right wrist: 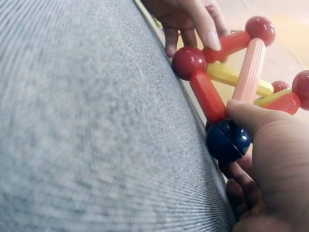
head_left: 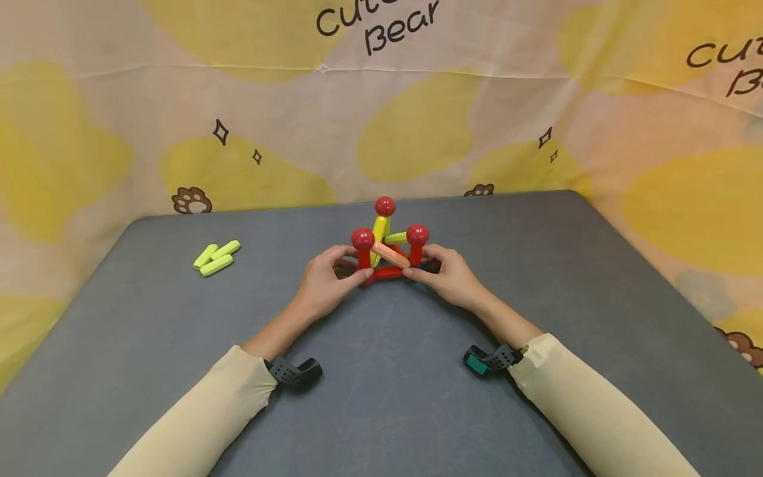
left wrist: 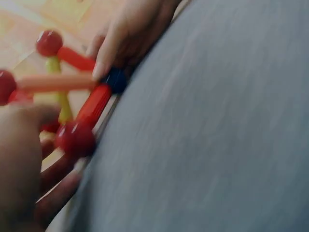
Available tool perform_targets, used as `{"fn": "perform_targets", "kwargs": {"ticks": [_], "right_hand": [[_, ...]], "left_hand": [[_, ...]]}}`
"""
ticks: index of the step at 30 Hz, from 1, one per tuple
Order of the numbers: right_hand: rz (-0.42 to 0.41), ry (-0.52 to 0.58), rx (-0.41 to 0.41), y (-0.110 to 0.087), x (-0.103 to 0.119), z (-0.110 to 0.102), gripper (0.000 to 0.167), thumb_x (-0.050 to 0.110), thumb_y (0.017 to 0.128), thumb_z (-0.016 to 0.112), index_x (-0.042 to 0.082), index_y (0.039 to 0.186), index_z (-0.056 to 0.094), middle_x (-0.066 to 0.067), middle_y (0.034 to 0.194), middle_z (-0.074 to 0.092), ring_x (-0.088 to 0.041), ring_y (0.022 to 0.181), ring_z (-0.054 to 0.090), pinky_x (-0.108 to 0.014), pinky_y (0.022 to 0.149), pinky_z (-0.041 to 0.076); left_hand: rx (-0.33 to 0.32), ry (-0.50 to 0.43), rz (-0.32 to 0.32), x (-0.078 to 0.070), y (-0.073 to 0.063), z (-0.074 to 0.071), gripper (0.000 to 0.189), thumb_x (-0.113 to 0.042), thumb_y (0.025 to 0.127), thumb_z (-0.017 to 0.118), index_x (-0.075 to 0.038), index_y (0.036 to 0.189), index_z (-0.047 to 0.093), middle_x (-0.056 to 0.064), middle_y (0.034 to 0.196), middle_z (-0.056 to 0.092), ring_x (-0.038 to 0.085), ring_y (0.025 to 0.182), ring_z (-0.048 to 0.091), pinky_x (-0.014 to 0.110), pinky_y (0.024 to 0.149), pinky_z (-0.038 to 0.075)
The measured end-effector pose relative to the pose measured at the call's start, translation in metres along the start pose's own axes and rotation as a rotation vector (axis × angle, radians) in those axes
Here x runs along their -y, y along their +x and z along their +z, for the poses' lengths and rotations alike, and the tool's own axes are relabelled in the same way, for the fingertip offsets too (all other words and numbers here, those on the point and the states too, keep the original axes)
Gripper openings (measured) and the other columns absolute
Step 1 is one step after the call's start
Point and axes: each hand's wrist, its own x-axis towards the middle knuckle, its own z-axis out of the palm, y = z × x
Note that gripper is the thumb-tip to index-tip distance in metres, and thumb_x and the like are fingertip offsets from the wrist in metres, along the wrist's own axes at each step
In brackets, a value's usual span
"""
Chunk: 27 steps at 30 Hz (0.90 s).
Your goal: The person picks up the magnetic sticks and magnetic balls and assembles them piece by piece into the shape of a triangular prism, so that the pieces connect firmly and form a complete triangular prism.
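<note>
A frame of magnetic rods and balls stands on the table between both hands. Red balls (head_left: 362, 239) cap its upper corners, and a pink rod (head_left: 391, 254) slants across the front from the upper left ball down to a blue ball (right wrist: 228, 140) at the lower right. My left hand (head_left: 324, 283) grips the left upright red rod (right wrist: 231, 46), thumb in front. With the thumb on its lower end, my right hand (head_left: 453, 277) pinches the pink rod beside the blue ball. A red rod (head_left: 389, 272) runs along the bottom front. Yellow rods (head_left: 379, 228) lie farther back, partly hidden.
Several loose yellow-green rods (head_left: 216, 265) lie together on the left of the grey table (head_left: 381, 397). A printed cloth (head_left: 286, 132) hangs behind the table's back edge and along its sides. Each wrist wears a dark strap (head_left: 296, 373).
</note>
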Motion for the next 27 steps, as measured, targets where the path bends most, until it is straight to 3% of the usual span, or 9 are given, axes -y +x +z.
{"fn": "perform_targets", "kwargs": {"ticks": [3,6,9,11,13,15,17,21,27], "right_hand": [[-0.005,-0.014,-0.007,-0.001,-0.001,-0.001,0.030,0.025,0.091,0.077,0.009,0.116,0.071,-0.008,0.103,0.070,-0.020,0.083,0.060,-0.030,0.072,0.048],[-0.012,-0.025,-0.010,-0.003,-0.003,0.000,0.029,0.026,0.091,0.077,0.010,0.114,0.071,-0.008,0.101,0.069,-0.020,0.082,0.059,-0.029,0.071,0.047],[-0.012,-0.022,-0.013,-0.003,-0.004,0.000,0.028,0.025,0.091,0.077,0.009,0.113,0.071,-0.008,0.102,0.069,-0.020,0.082,0.059,-0.028,0.072,0.048],[-0.010,-0.023,-0.017,-0.003,-0.004,0.001,0.027,0.024,0.091,0.077,0.009,0.112,0.071,-0.008,0.101,0.068,-0.020,0.081,0.059,-0.028,0.072,0.048],[-0.009,-0.023,-0.017,-0.003,-0.004,0.001,0.026,0.024,0.091,0.077,0.008,0.111,0.071,-0.009,0.100,0.068,-0.020,0.080,0.059,-0.027,0.071,0.048],[-0.007,-0.025,-0.020,-0.003,-0.004,0.001,0.026,0.023,0.091,0.077,0.008,0.111,0.071,-0.009,0.099,0.068,-0.020,0.079,0.059,-0.027,0.070,0.048],[-0.004,-0.028,-0.022,-0.003,-0.004,0.000,0.026,0.023,0.091,0.077,0.008,0.112,0.071,-0.009,0.100,0.068,-0.020,0.079,0.059,-0.027,0.070,0.048],[0.000,-0.032,-0.018,-0.003,-0.003,0.000,0.028,0.023,0.091,0.076,0.008,0.114,0.070,-0.009,0.101,0.069,-0.020,0.080,0.059,-0.028,0.071,0.048],[-0.008,-0.038,-0.012,0.000,-0.001,0.001,0.029,0.024,0.092,0.076,0.009,0.115,0.070,-0.009,0.101,0.068,-0.020,0.080,0.058,-0.028,0.070,0.047]], "left_hand": [[0.100,0.058,0.002,0.001,0.006,-0.018,0.037,-0.027,0.092,0.075,-0.011,0.124,0.066,0.009,0.121,0.071,0.026,0.105,0.072,0.046,0.091,0.059],[0.176,0.199,0.013,0.003,0.013,-0.051,0.037,-0.028,0.095,0.071,-0.010,0.127,0.066,0.009,0.125,0.069,0.026,0.109,0.070,0.048,0.094,0.057],[0.148,0.436,-0.005,0.006,0.015,-0.094,0.032,-0.024,0.097,0.067,-0.010,0.126,0.068,0.012,0.125,0.069,0.030,0.109,0.068,0.053,0.090,0.054],[0.107,0.567,-0.055,0.010,0.015,-0.121,0.030,-0.019,0.097,0.066,-0.010,0.125,0.068,0.016,0.125,0.068,0.033,0.108,0.067,0.055,0.087,0.052],[0.098,0.640,-0.125,0.016,0.012,-0.145,0.031,-0.017,0.096,0.065,-0.009,0.126,0.068,0.019,0.125,0.066,0.036,0.108,0.065,0.058,0.084,0.050],[0.128,0.648,-0.183,0.023,0.010,-0.163,0.032,-0.016,0.095,0.065,-0.008,0.127,0.067,0.022,0.124,0.065,0.038,0.108,0.064,0.059,0.084,0.049],[0.185,0.652,-0.221,0.029,0.008,-0.176,0.035,-0.017,0.095,0.066,-0.007,0.128,0.066,0.023,0.125,0.065,0.040,0.109,0.062,0.060,0.085,0.048],[0.268,0.650,-0.226,0.038,0.003,-0.192,0.040,-0.016,0.090,0.071,-0.003,0.128,0.066,0.027,0.122,0.065,0.043,0.109,0.062,0.060,0.086,0.049],[0.322,0.665,-0.253,0.046,-0.001,-0.197,0.043,-0.015,0.085,0.074,0.000,0.124,0.067,0.029,0.116,0.066,0.043,0.104,0.063,0.058,0.085,0.050]]}}
